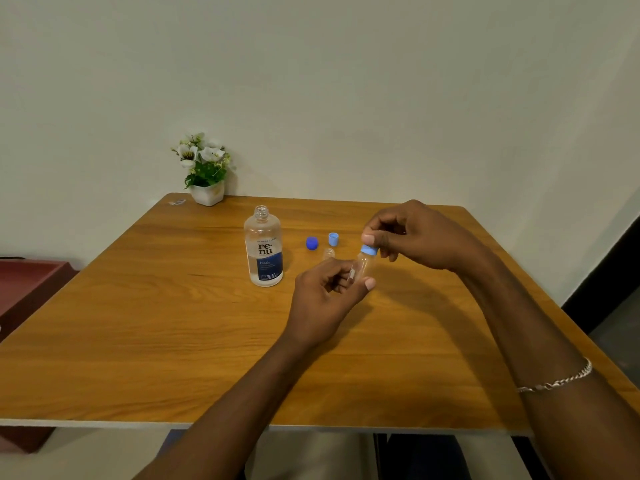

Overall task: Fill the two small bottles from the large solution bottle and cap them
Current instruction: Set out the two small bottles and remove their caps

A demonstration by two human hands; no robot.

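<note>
The large clear solution bottle (pixel 263 249) with a blue label stands uncapped near the table's middle. Its dark blue cap (pixel 311 243) lies to its right. A light blue small cap (pixel 333 239) sits beside that. My left hand (pixel 325 299) holds a small clear bottle (pixel 362 266), tilted, above the table. My right hand (pixel 412 237) pinches the light blue cap (pixel 369 251) sitting on that bottle's neck. A second small clear bottle (pixel 328 253) stands open behind my left hand, partly hidden by its fingers.
The wooden table (pixel 173 323) fills the view and backs onto a pale wall. A white pot of white flowers (pixel 206 174) stands at the far left corner. A dark red piece of furniture (pixel 27 289) is left of the table. A bracelet (pixel 557 381) circles my right wrist.
</note>
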